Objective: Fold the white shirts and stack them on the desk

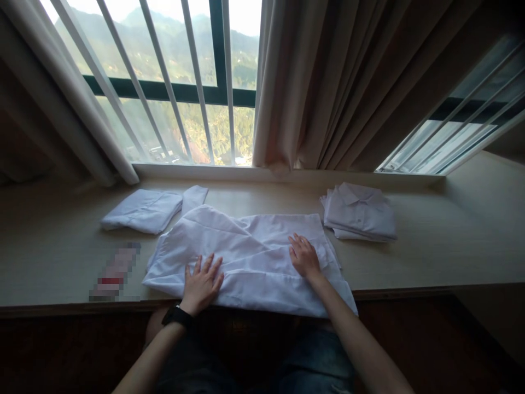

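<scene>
The left hand [202,283], with a black watch [177,316] on its wrist, lies flat on the near left part of a white shirt [250,257], fingers spread. The right hand [304,255] presses flat on the shirt's right part, fingers also a little spread. The shirt lies at the near edge of the ledge [430,257]. Farther left lies a folded shirt [143,210], farther right a stack [360,212]. Behind them hangs a curtain [328,82].
</scene>
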### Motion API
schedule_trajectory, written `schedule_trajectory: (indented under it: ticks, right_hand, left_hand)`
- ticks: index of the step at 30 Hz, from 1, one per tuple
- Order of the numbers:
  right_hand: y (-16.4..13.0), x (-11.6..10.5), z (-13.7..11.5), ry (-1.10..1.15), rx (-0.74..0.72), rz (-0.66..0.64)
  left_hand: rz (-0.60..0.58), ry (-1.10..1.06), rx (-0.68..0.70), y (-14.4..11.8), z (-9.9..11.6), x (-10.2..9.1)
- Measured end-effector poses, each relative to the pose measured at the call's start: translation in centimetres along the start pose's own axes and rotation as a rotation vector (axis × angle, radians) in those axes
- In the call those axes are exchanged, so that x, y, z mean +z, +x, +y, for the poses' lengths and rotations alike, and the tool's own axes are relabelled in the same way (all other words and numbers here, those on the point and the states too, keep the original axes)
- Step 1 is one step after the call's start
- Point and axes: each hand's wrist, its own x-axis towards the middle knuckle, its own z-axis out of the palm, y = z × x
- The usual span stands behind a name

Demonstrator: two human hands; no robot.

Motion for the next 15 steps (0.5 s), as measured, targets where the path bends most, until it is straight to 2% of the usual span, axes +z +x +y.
schedule_trajectory:
  ticks: [4, 7, 10, 12, 15]
  right_hand:
    - [6.0, 1.0, 4.4, -0.061, -0.037, -0.190]
    - [9.1, 2.0, 5.2, -0.111, -0.075, -0.293]
    - [10.1, 2.9, 5.5, -0.127, -0.100, -0.373]
    - [10.1, 3.2, 6.1, -0.146, -0.027, -0.382]
    - [10.3, 3.1, 6.9, -0.195, 0.217, -0.350]
  left_hand:
    - [0.022, 0.038, -0.029, 0.2, -0.9, -1.5]
    - [0.070, 0.062, -0.046, 1.2, -2.0, -2.5]
    - [0.105, 0.073, -0.005, 1.9, -3.7, -2.1]
    - [0.099, 0.070, 0.019, 2.0, -4.7, -1.2]
    - [0.094, 0.057, 0.020, 1.5, -5.2, 0.0]
